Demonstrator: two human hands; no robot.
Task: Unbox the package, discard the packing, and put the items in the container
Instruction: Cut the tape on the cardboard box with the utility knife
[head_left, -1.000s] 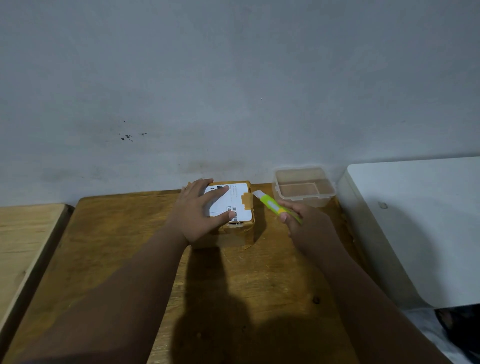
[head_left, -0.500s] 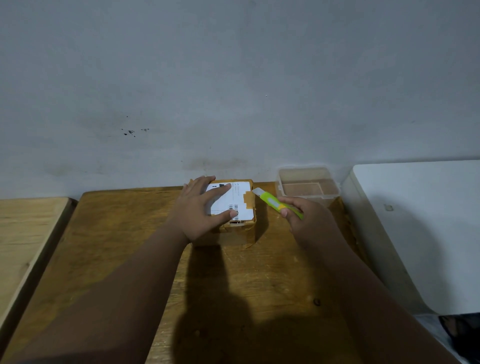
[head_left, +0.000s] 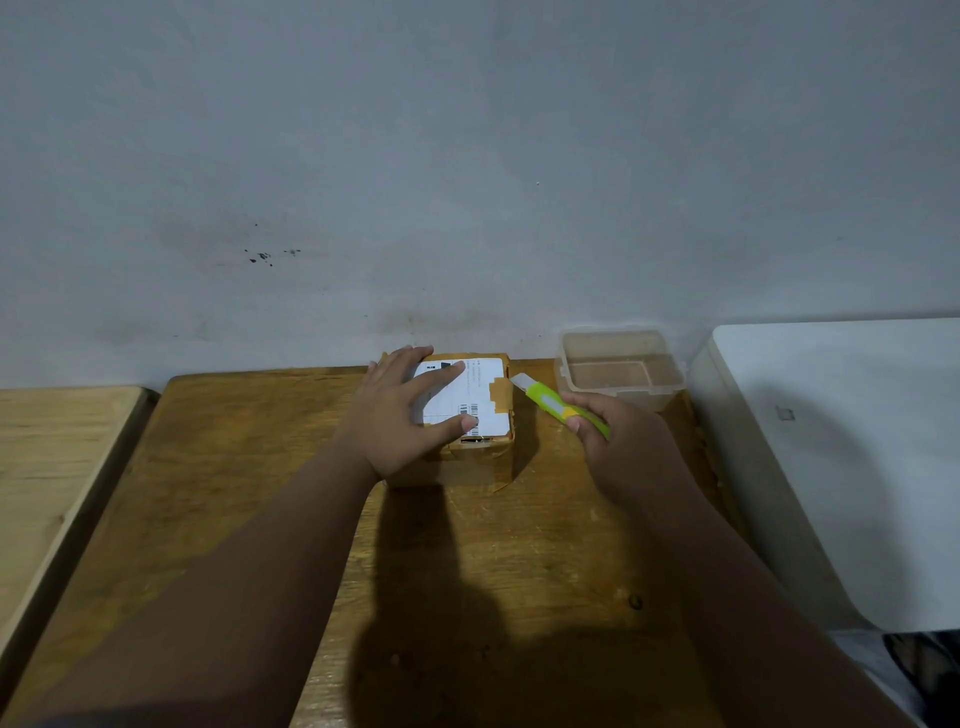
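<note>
Seemingly light and stiff, the package (head_left: 470, 415) at twelve o'clock on the tabletop (head_left: 249, 467) sits pinned under the left hand (head_left: 397, 415), fingers (head_left: 441, 375) flat, while the right hand (head_left: 621, 441) curls its fingers round a cutter (head_left: 545, 397) at three o'clock.

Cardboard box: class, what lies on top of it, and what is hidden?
A white shipping label, brown tape at its right edge, and the left hand pressing flat, covering the label's left part. The cardboard box is closed, so its contents are hidden.
</note>
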